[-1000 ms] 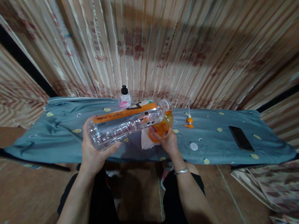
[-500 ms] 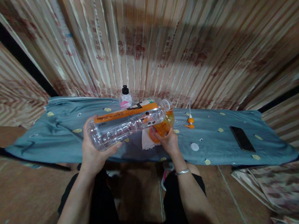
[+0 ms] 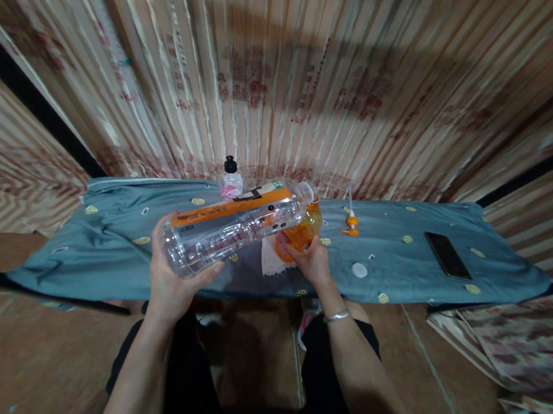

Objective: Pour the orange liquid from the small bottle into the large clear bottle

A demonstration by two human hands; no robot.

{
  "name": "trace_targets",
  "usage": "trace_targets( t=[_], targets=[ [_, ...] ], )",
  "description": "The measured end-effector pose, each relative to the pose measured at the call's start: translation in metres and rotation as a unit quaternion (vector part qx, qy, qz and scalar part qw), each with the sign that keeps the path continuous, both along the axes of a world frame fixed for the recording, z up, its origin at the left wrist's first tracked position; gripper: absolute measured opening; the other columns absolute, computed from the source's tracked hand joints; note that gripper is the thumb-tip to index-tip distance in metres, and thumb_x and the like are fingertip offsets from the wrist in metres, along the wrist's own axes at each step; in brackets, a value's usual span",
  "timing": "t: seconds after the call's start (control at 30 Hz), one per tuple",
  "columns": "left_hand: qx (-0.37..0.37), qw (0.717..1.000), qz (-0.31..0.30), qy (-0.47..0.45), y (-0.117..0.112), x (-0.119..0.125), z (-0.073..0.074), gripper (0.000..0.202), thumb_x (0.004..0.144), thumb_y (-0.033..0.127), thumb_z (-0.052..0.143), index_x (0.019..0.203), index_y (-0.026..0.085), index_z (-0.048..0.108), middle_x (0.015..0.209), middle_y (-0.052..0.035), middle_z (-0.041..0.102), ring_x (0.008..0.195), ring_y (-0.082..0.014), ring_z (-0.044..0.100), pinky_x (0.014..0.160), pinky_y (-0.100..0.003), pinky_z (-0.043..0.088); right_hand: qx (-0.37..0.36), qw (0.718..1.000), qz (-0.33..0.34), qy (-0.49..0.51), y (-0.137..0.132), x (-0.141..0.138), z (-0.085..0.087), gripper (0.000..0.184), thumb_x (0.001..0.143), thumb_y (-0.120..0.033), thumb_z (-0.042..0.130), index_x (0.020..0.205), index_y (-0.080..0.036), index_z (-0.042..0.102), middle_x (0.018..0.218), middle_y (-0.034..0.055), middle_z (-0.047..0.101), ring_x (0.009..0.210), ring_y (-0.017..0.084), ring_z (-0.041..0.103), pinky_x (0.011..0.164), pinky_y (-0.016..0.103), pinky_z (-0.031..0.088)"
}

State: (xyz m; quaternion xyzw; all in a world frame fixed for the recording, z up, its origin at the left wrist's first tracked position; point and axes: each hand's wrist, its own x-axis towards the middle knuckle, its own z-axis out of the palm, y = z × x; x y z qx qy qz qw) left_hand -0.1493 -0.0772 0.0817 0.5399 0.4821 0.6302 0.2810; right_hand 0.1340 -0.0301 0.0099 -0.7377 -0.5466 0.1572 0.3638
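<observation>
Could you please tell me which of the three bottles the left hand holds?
The large clear bottle with the orange stripe; the right hand grips the orange bottle, and the black-capped bottle is in neither hand.

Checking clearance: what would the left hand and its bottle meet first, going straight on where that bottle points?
Probably the orange bottle, by its neck; the clear bottle ends right there, though contact is unclear.
</observation>
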Motion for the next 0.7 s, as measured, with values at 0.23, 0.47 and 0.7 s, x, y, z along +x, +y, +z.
trace_targets(
  t=[0.23,0.47,0.7],
  targets=[
    [-0.014,1.0,-0.009,-0.021,-0.001,0.001,0.004,0.113,0.051,0.053,0.102,0.146,0.022,0.047,0.152,-0.0181,0.053,0.146,-0.039,0.052,0.127,-0.06,0.038,-0.002,1.0,0.004,0.018,-0.001,0.0,0.002,0.074,0.071,-0.05,0.092,0.129,-0.017,0.06,0.107,0.0131,0.081,0.1,0.033,0.079,0.085,0.044,0.063],
    [-0.005,1.0,-0.007,-0.013,-0.001,0.0,0.001,0.114,0.052,0.055,0.101,0.148,0.024,0.047,0.151,-0.016,0.055,0.145,-0.0374,0.054,0.125,-0.057,0.041,-0.015,1.0,0.003,0.024,-0.003,-0.002,0.009,0.075,0.073,-0.045,0.092,0.133,-0.014,0.06,0.114,0.0161,0.081,0.106,0.034,0.079,0.089,0.044,0.063],
    [0.0,1.0,0.0,0.005,0.0,-0.001,0.001,0.109,0.054,0.054,0.1,0.146,0.022,0.05,0.153,-0.0177,0.054,0.144,-0.0379,0.054,0.125,-0.059,0.041,-0.011,0.999,0.014,0.032,-0.005,-0.003,0.012,0.075,0.077,-0.045,0.089,0.138,-0.015,0.058,0.121,0.0157,0.08,0.112,0.033,0.078,0.092,0.043,0.063]
  ],
)
